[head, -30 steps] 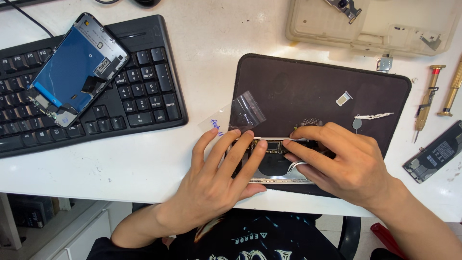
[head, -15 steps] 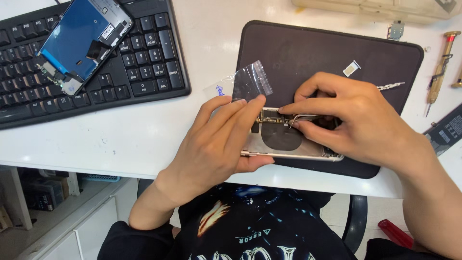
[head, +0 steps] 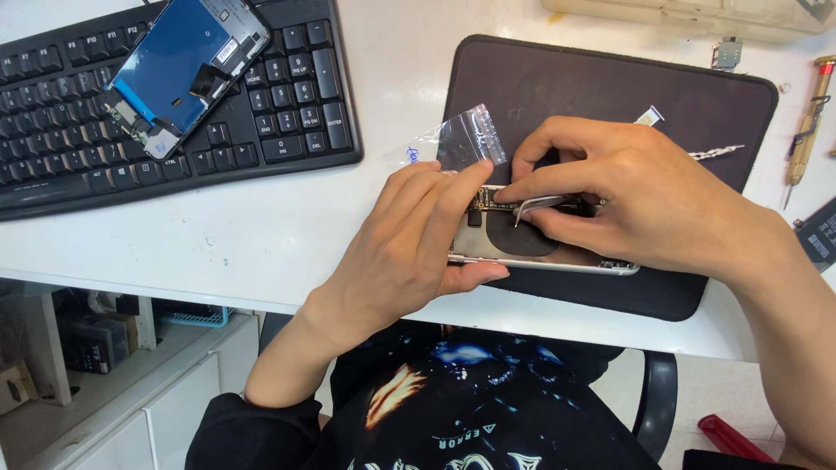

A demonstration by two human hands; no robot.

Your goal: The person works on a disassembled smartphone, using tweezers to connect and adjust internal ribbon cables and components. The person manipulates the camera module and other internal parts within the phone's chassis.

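Both hands are closing in tighter over the opened phone than half a second ago, and the view is sitting nearer and lower.

The left hand [head: 409,239] is gripping the near end of the opened phone body [head: 522,248], thumb under its edge, fingers curled over the top; the right hand [head: 636,196] is pinching fine tweezers [head: 544,203], their tips pressing among the small parts at the phone's upper end; the phone is lying on the dark mat [head: 610,96] at the desk's front edge; a small clear bag [head: 470,139] is lying just beyond the fingers; a detached screen [head: 183,70] is resting on the keyboard [head: 287,113]; a slip of the tweezers could be scratching or tearing a delicate connector, and the phone overhanging the mat's edge could be sliding off if the left grip loosens.
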